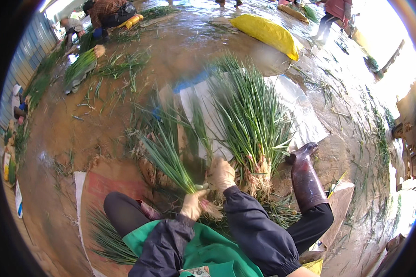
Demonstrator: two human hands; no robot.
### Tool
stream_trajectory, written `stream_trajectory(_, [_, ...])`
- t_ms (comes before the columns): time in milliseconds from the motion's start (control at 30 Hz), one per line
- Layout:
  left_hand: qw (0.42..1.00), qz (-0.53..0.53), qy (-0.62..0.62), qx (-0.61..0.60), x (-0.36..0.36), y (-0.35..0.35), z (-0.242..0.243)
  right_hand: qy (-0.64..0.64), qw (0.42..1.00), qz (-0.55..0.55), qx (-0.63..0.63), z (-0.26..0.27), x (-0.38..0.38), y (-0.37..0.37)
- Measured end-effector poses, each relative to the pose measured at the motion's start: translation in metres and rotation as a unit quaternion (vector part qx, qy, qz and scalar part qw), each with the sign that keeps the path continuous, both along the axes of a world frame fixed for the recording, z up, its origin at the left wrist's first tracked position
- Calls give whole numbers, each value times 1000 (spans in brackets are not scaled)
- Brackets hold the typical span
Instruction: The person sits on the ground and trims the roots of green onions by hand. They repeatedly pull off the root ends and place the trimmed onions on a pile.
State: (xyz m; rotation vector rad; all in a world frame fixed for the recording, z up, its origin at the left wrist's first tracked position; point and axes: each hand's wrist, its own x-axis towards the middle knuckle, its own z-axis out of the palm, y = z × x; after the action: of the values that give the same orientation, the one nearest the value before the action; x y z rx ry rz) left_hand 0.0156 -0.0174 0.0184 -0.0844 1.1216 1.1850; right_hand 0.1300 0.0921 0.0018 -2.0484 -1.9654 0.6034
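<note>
My left hand (191,205), in a pale glove, is closed around a bunch of green onions (171,161). Their leaves fan up and to the left, and the pinkish roots hang below the hand. In my right hand (223,173), also gloved, are a few blurred green onion stalks (201,133), held just above and right of the left hand. To the right of that hand lies a large heap of green onions (251,114), roots towards me, partly on a white plastic sheet (298,107). More loose green onions, partly hidden, lie beyond the left bunch.
My rubber boot (305,180) stands right of the heap. Trimmed leaves litter the wet floor (124,100). A yellow sack (265,34) lies ahead, and an onion bundle (80,65) far left. People (109,14) crouch or stand farther off. Green leaves (111,239) lie beside my left leg.
</note>
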Motion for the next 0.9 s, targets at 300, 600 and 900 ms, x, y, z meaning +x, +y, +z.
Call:
stream_trajectory(300, [993, -100, 54, 22, 2, 9, 60, 353, 933, 69, 12, 50, 33, -78])
stream_trajectory(600, [995, 20, 15, 97, -28, -20, 50, 95, 994, -10, 61, 14, -22, 2])
stream_trajectory(900, [997, -28, 34, 60, -51, 13, 30, 231, 972, 35, -5, 32, -12, -28])
